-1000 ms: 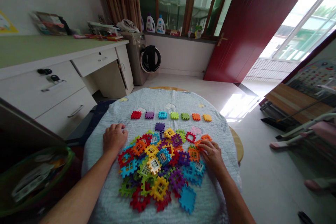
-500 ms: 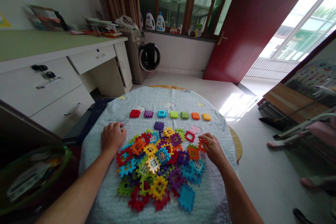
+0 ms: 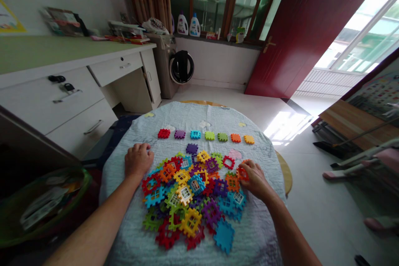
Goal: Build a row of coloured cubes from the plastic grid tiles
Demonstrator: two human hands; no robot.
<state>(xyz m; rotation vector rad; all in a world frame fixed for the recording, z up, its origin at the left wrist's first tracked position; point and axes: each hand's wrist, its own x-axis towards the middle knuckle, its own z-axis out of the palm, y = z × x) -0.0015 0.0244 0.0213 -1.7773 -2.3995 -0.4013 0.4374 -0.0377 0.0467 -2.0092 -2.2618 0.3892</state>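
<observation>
My left hand point(image 3: 139, 160) rests on the cloth at the left of a heap of toothed plastic building tiles, fingers curled in and nothing visible in them. At the heap's right edge, my right hand point(image 3: 254, 178) has its thumb and fingers closed on an orange building tile point(image 3: 242, 173), partly covered by the fingers. Beside that lies another orange tile point(image 3: 232, 183), with a red open-frame tile point(image 3: 228, 162) just beyond. A row of single tiles runs across the far side, from a red tile point(image 3: 163, 133) to a yellow-orange tile point(image 3: 249, 139). A purple tile point(image 3: 192, 149) lies between row and heap.
A pale blue cloth point(image 3: 121, 212) covers the round table. Left are a white desk point(image 3: 75, 99) and a green-rimmed bin point(image 3: 84, 183). A washing machine point(image 3: 165, 66) with its door open stands behind, near a red door point(image 3: 286, 37).
My right thumb and fingers have closed further over the orange tile. My left hand stays on the cloth. The whole view has shifted slightly.
</observation>
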